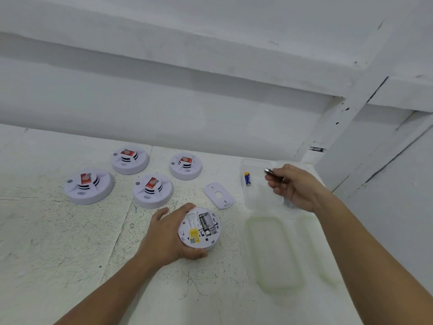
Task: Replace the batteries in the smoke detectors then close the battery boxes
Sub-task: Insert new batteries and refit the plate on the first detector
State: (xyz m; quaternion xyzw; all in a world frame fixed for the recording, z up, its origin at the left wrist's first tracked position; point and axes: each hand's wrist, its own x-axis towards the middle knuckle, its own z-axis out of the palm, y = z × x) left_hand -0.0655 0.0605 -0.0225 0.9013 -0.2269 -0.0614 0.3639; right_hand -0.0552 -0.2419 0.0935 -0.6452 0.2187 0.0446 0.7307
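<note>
Inverted smoke detector [199, 228] near the bench [70, 242] front edge, battery bay exposed with 1 dark cell seated and 1 slot empty. Left hand [168, 235] wraps its rim, grip closed around the housing. The shell appears light, rigid and smooth; holding it by the rim likely keeps the bay clear. Right hand [293, 184], over the clear tray [257, 195] toward the bench's right edge, pinches a battery [269, 171] between fingertips, grip narrow. A blue battery [248, 178] lies in the tray. The detached cover [219, 195] lies between tray and 4 upright detectors [152, 191].
</note>
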